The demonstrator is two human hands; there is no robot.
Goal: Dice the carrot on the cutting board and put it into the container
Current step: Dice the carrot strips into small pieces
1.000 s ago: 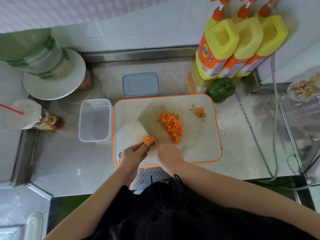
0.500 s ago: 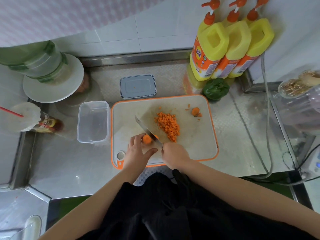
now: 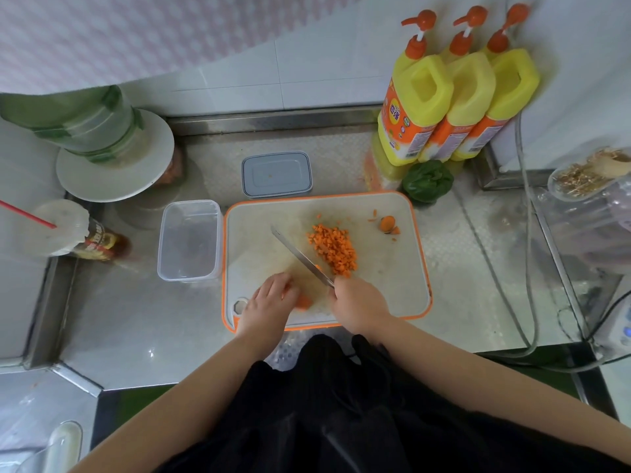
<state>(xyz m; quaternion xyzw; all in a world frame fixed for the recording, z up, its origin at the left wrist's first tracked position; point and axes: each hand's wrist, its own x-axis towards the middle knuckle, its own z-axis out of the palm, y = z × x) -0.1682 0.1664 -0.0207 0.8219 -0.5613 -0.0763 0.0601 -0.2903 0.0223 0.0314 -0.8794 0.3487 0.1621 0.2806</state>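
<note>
Carrot stub (image 3: pixel 303 301) lies at near-left corner of cutting board (image 3: pixel 392 288), under your left hand (image 3: pixel 269 303); fingers curled on it, long axis hidden. Your right hand (image 3: pixel 358 302) clamps knife (image 3: pixel 300 256) handle; blade long axis runs away-left, tip toward container (image 3: pixel 188 240). Diced pile (image 3: pixel 333 249) sits right of blade, carrot end (image 3: pixel 387 223) at far right. Container on surface just left of board. Lid (image 3: pixel 276 174), green pepper (image 3: pixel 426 180), yellow bottles (image 3: pixel 454 97) behind board.
</note>
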